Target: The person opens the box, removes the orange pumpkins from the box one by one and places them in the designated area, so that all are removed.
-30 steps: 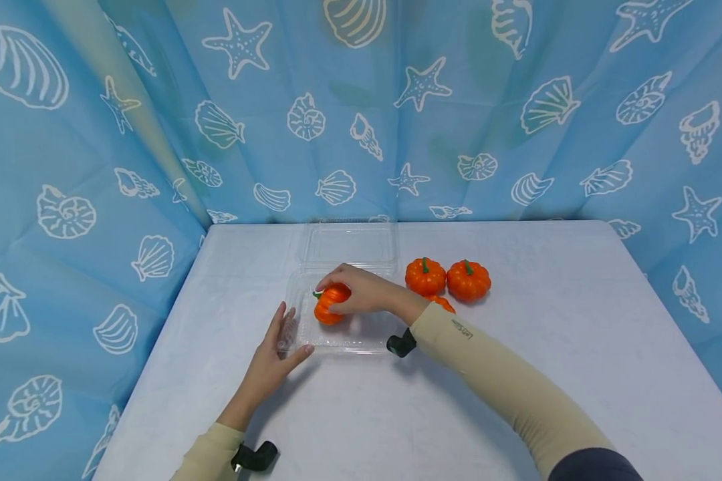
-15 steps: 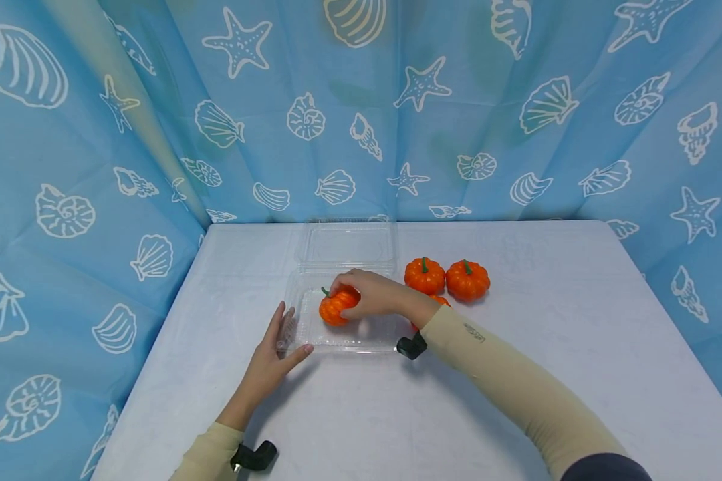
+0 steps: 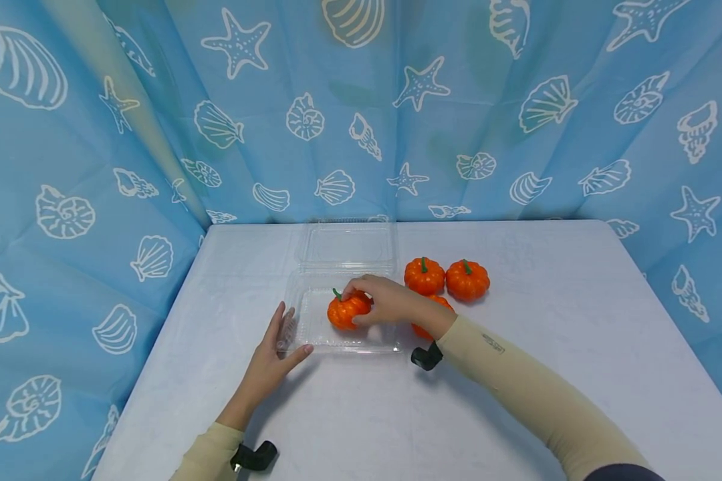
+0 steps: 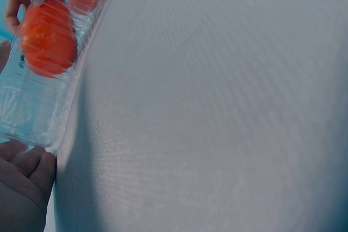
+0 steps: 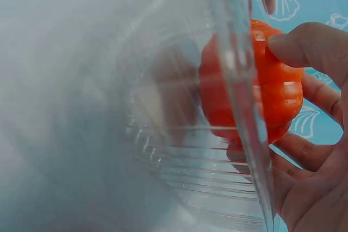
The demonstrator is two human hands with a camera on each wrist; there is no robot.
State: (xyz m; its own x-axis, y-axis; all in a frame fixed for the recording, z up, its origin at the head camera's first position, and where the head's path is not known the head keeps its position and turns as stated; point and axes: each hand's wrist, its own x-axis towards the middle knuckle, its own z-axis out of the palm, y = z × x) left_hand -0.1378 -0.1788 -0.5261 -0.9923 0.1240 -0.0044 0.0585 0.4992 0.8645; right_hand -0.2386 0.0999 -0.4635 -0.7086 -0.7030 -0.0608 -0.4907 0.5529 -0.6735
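A small orange toy pumpkin (image 3: 342,315) with a green stem is inside the base of a clear plastic clamshell container (image 3: 308,331). My right hand (image 3: 386,302) grips it from the right, thumb on one side and fingers round the other, as the right wrist view shows on the pumpkin (image 5: 280,93). Through the clear wall, the left wrist view shows the same pumpkin (image 4: 50,42). My left hand (image 3: 267,364) rests against the container's left end, fingers extended along that side and thumb at the front corner.
The container's lid (image 3: 349,244) lies folded back towards the curtain. Right of the container are two pumpkins side by side (image 3: 424,276) (image 3: 467,280), and a third pumpkin (image 3: 421,332) partly behind the right forearm. The white table (image 3: 553,321) ends at a blue shell-print curtain (image 3: 421,133).
My right hand has moved the gripped pumpkin a little to the right within the container. More of the pumpkin by the forearm shows now. My left hand has stayed put.
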